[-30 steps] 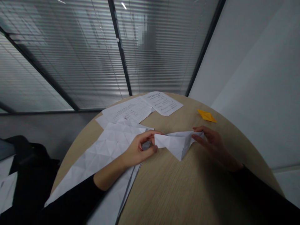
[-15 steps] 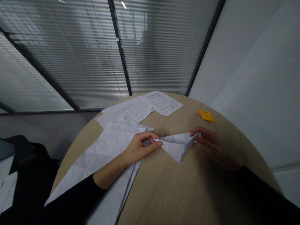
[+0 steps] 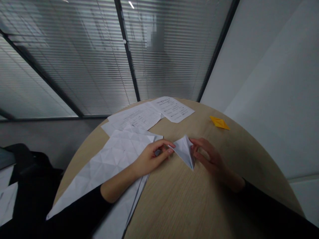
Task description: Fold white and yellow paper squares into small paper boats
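Between my hands, just above the table, is a folded white paper [image 3: 183, 149], now a narrow shape with a point towards me and a peak at the back. My left hand [image 3: 156, 154] pinches its left corner between thumb and fingers. On the other side, my right hand [image 3: 208, 154] has its thumb and fingers closed on the paper's right edge. To the left, creased white sheets [image 3: 109, 162] lie partly under my left forearm.
Printed sheets [image 3: 171, 109] lie at the far side of the round wooden table [image 3: 169, 205]. A small yellow folded paper boat [image 3: 219, 122] rests near the right rim. Beyond stand a glass partition with blinds [image 3: 99, 66] and a white wall [image 3: 274, 83].
My right hand has moved left, towards my left hand. The white paper has gone from a wide, open pocket to a narrower, more closed shape. The left hand has barely shifted.
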Motion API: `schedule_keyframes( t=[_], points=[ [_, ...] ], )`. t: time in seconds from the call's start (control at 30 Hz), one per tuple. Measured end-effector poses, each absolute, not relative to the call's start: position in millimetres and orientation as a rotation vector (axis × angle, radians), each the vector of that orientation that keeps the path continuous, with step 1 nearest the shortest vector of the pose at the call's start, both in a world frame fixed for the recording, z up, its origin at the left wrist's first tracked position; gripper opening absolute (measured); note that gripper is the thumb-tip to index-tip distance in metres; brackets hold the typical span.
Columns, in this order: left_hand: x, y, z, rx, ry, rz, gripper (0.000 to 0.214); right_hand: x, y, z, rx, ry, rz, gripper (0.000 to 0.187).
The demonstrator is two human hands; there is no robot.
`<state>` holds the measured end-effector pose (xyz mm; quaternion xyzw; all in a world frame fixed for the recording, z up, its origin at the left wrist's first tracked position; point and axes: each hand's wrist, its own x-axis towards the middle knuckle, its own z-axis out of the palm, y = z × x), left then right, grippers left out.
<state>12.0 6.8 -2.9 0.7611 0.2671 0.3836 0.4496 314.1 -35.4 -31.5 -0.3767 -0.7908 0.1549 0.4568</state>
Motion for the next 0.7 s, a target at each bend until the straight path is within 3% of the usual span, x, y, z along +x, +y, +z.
schedule_keyframes(
  t=[0.27,0.4,0.57,0.7],
  points=[
    [10.5,2.7,0.4,1.812,0.689,0.837,0.034,298.7,-43.0,-20.0,-0.872,-2.286,0.271,0.051],
    [13.8,4.5,-2.7,1.857,0.804,0.936,0.027,295.1,-45.3,-18.5,-0.811,-2.401,0.246,0.059],
    [12.2,6.8,-3.6,1.925,0.789,0.908,0.022,297.2,-45.4,-16.5,-0.927,-2.170,0.109,0.050],
    [10.5,5.0,-1.8,1.971,0.769,0.865,0.025,300.1,-38.5,-29.6,-1.107,-1.912,0.225,0.062]
  ],
)
